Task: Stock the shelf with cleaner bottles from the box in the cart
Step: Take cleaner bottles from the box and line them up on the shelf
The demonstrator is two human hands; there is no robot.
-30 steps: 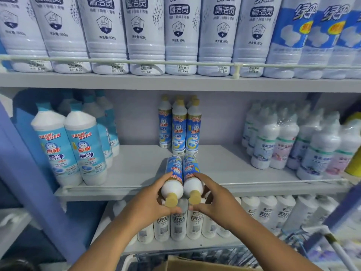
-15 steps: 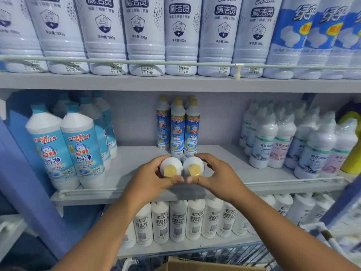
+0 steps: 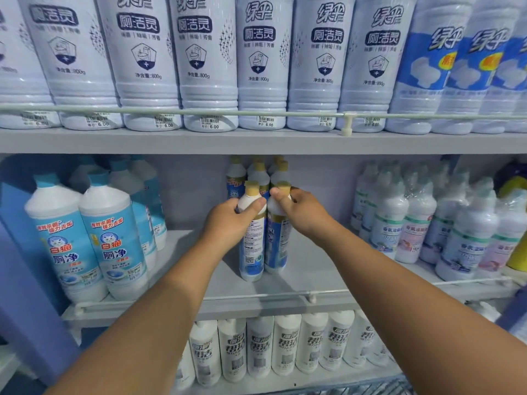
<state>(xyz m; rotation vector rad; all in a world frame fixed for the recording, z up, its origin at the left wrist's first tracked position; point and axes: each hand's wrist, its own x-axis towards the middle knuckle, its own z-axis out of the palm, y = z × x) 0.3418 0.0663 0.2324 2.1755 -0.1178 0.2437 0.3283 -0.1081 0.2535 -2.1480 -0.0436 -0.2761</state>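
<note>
- left hand (image 3: 228, 223) wraps the shoulder of the left bottle (image 3: 252, 246), frame centre
- right hand (image 3: 302, 215) pinches the neck of the right bottle (image 3: 276, 246), touching the first
- both bottles upright on the middle shelf (image 3: 313, 280), in front of three matching bottles (image 3: 258, 172)
- white bottles (image 3: 413, 223) at right

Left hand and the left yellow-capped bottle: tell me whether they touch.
Touching. The head view shows the left hand gripping the left yellow-capped bottle at its white shoulder, thumb across the front, no gap.
</note>
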